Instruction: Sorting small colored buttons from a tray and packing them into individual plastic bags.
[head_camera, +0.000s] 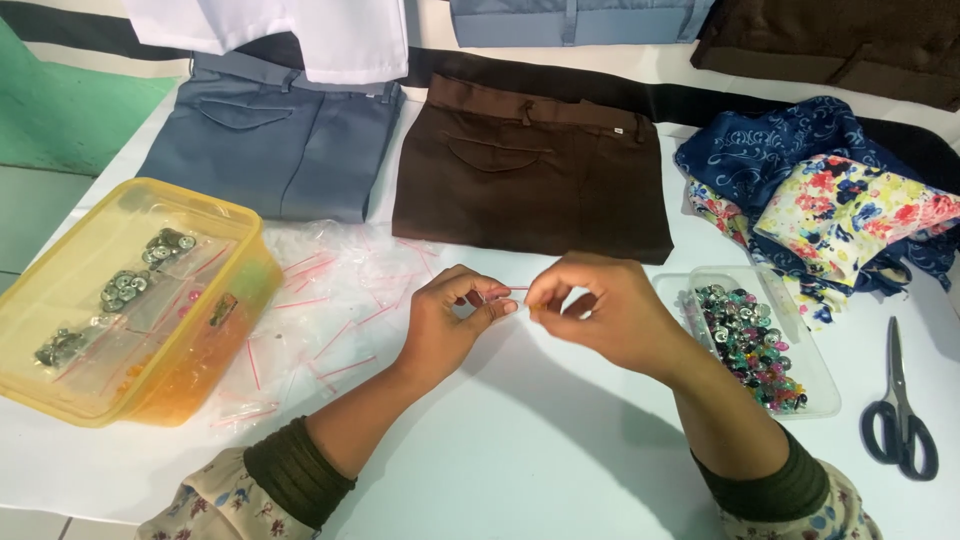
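My left hand (450, 320) and my right hand (595, 305) meet over the white table (520, 450), both pinching the red-striped top edge of a small clear zip bag (515, 292) between thumb and fingers. Several more empty clear zip bags (320, 300) lie in a loose heap just left of my left hand. A clear plastic tray (815, 385) full of coloured and metal buttons sits just right of my right forearm.
A yellow plastic box (60, 300) with bagged buttons stands at the left. Folded grey trousers (280, 150) and brown trousers (540, 170) lie behind. Blue and floral fabrics (830, 190) are piled at the right, with dark-handled scissors (898, 410) near the right edge.
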